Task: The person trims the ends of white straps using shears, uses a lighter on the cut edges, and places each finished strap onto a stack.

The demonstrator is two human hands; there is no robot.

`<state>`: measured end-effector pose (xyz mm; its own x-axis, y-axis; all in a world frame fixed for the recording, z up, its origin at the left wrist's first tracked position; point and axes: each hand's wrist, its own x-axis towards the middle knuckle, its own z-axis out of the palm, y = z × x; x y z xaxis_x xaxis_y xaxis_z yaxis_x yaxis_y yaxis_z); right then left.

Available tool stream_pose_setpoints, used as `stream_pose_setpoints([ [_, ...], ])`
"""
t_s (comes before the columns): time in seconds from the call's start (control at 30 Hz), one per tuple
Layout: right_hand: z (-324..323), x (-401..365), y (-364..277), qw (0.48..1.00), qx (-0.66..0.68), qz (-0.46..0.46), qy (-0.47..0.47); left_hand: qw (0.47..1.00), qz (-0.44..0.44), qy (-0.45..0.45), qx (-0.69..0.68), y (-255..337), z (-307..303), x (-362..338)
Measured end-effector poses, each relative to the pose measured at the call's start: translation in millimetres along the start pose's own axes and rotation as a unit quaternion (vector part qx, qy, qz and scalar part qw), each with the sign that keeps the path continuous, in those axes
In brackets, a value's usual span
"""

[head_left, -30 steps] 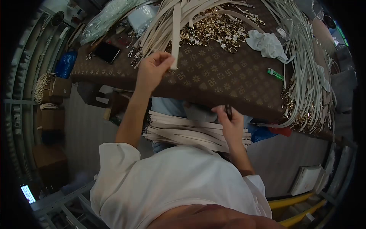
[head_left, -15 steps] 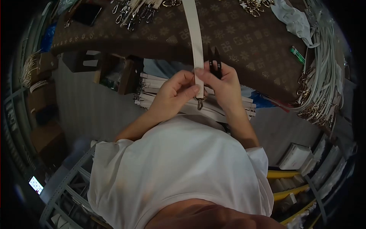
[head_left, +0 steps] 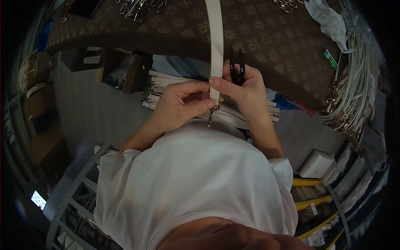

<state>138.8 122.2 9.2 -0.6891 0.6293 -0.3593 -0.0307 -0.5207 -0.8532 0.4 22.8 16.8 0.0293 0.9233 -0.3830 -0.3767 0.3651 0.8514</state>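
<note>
A long white strap (head_left: 216, 46) runs down from the table to my hands. From its lower end hangs a metal swivel clasp (head_left: 211, 116). My left hand (head_left: 180, 100) pinches the strap's edge just above the clasp, thumb and fingers closed. My right hand (head_left: 246, 89) grips the strap a little higher, with its thumb across the front. Small black thread snips (head_left: 237, 71) are also tucked in my right hand, blades pointing away from me. Behind my hands, several white straps (head_left: 160, 85) with metal ends lie stacked at lap height.
A brown patterned cloth (head_left: 266, 37) covers the table ahead. Strap bundles with clasps (head_left: 143, 6) lie at its far edge. On the right hang many pale straps (head_left: 362, 83), near a green-labelled object (head_left: 330, 59) and white crumpled plastic (head_left: 327, 21). An open box (head_left: 135, 75) stands below at left.
The clasp has turned and now hangs edge-on, tilted left. My left hand has shifted slightly left and its fingers lie flatter. Both hands still hold the strap; the view has shifted a little.
</note>
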Motion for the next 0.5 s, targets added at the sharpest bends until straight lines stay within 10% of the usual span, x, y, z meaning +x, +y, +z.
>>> stream_pose_setpoints([
  [0.2, 6, 21, -3, 0.994, 0.076, -0.037, 0.072, 0.997, -0.072, -0.018, -0.003, 5, 0, -6],
  [0.5, 18, 15, -3, 0.991, 0.121, -0.005, 0.056, 0.998, 0.055, 0.036, 0.004, -2, 4, 2],
])
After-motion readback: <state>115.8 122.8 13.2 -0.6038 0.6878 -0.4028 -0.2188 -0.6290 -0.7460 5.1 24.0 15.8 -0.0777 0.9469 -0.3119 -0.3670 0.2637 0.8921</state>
